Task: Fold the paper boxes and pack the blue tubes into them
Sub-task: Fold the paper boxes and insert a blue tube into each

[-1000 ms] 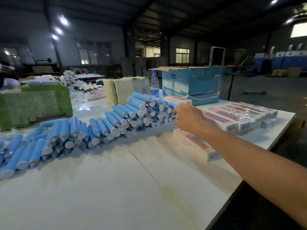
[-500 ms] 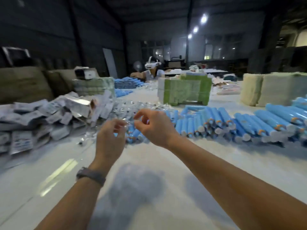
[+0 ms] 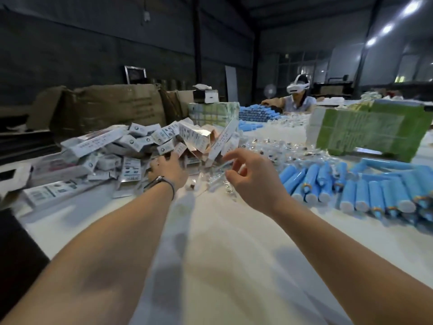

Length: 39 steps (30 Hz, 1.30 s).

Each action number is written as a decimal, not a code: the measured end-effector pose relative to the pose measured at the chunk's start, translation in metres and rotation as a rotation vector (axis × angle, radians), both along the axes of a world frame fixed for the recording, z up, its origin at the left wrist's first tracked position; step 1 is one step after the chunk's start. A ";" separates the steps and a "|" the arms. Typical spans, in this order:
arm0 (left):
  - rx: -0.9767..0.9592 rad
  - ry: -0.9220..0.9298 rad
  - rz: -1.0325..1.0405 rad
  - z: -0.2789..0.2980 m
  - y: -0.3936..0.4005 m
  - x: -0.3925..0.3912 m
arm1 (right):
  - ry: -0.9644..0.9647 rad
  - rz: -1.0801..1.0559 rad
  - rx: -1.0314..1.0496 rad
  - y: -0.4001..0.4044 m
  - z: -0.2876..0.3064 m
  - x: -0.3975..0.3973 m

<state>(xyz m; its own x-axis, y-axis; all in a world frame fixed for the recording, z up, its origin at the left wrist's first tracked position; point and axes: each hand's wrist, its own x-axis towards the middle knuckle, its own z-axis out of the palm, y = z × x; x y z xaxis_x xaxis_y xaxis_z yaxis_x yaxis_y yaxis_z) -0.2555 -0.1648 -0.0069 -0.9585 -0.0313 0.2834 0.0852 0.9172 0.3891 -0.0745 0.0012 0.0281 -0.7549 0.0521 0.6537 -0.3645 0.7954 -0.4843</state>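
A heap of flat white printed paper boxes (image 3: pixel 131 146) lies at the left back of the white table (image 3: pixel 222 249). My left hand (image 3: pixel 167 171), with a watch on its wrist, reaches into the heap's near edge; its fingertips are hidden among the boxes. My right hand (image 3: pixel 253 184) hovers beside it with its fingers loosely spread, just over small clear plastic packets (image 3: pixel 288 151), and holds nothing I can make out. Blue tubes (image 3: pixel 365 193) with white caps lie in rows to the right.
Brown cardboard cartons (image 3: pixel 105 106) stand behind the heap. A green wrapped bundle (image 3: pixel 365 132) sits at the back right. Another person (image 3: pixel 297 99) wearing a headset works at the far end beside more blue tubes (image 3: pixel 257 113). The table's left edge drops off near my left forearm.
My view has swung left from the tube rows to the box heap. Both hands have moved forward, the left one into the heap, and the right hand's fingers have spread.
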 end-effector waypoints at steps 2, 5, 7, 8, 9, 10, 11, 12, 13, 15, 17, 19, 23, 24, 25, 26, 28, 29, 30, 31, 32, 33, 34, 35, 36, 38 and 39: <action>-0.143 -0.015 -0.012 -0.005 0.002 -0.012 | -0.003 0.008 0.002 -0.001 -0.002 -0.001; -0.298 -0.028 -0.005 -0.009 0.008 -0.020 | -0.011 0.003 0.016 0.002 -0.002 -0.003; -0.373 0.004 0.029 -0.010 0.013 -0.019 | -0.019 -0.006 -0.006 0.006 -0.002 -0.004; -0.400 0.029 0.043 -0.011 0.015 -0.018 | -0.023 -0.012 -0.017 0.008 -0.004 -0.004; -0.420 0.063 0.056 -0.011 0.017 -0.018 | -0.028 -0.021 -0.019 0.010 -0.006 -0.004; -0.438 0.096 0.068 -0.010 0.018 -0.016 | -0.034 -0.028 -0.014 0.011 -0.008 -0.004; -0.458 0.129 0.072 -0.008 0.017 -0.012 | -0.040 -0.030 -0.006 0.011 -0.010 -0.005; -0.490 0.169 0.059 -0.006 0.015 -0.006 | -0.044 -0.028 0.001 0.011 -0.011 -0.005; -0.525 0.213 0.028 -0.005 0.013 -0.001 | -0.044 -0.028 0.003 0.011 -0.012 -0.005; -0.540 0.279 -0.054 -0.003 0.008 0.013 | -0.046 -0.031 -0.014 0.012 -0.011 -0.005; -0.429 0.263 -0.124 -0.002 0.001 0.027 | -0.047 -0.038 -0.024 0.013 -0.009 -0.004; -0.291 0.193 -0.171 0.002 -0.006 0.039 | -0.041 -0.048 -0.031 0.015 -0.006 -0.001; -0.032 0.198 -0.161 0.024 -0.021 0.065 | -0.027 -0.047 -0.056 0.017 -0.001 0.003; 0.051 0.219 -0.147 0.031 -0.021 0.072 | -0.039 -0.051 -0.059 0.017 0.000 0.004; 0.156 0.214 -0.153 0.039 -0.019 0.080 | -0.062 -0.057 -0.072 0.017 0.002 0.004; 0.283 0.180 -0.183 0.047 -0.015 0.091 | -0.103 -0.068 -0.104 0.018 0.003 0.004; 0.552 0.071 -0.288 0.057 0.001 0.117 | -0.234 -0.095 -0.280 0.019 0.009 0.004; 0.669 0.040 -0.339 0.059 0.011 0.132 | -0.310 -0.103 -0.430 0.019 0.012 0.005; 0.787 0.029 -0.386 0.059 0.022 0.147 | -0.384 -0.104 -0.592 0.019 0.015 0.007; 0.912 0.013 -0.442 0.058 0.034 0.162 | -0.432 -0.082 -0.739 0.019 0.017 0.010; 1.034 -0.029 -0.509 0.055 0.045 0.176 | -0.442 -0.038 -0.857 0.019 0.019 0.014; 1.131 -0.105 -0.578 0.051 0.057 0.189 | -0.410 0.013 -0.954 0.020 0.020 0.019; 1.188 -0.191 -0.632 0.047 0.069 0.200 | -0.336 0.049 -1.031 0.024 0.021 0.023; 1.209 -0.260 -0.670 0.044 0.080 0.208 | -0.232 0.056 -1.075 0.029 0.022 0.027; 1.199 -0.312 -0.701 0.041 0.090 0.214 | -0.126 0.044 -1.076 0.037 0.023 0.031; 1.147 -0.404 -0.765 0.042 0.107 0.223 | -0.002 0.061 -1.011 0.051 0.021 0.045; 1.120 -0.453 -0.792 0.043 0.114 0.225 | 0.012 0.104 -0.980 0.059 0.018 0.052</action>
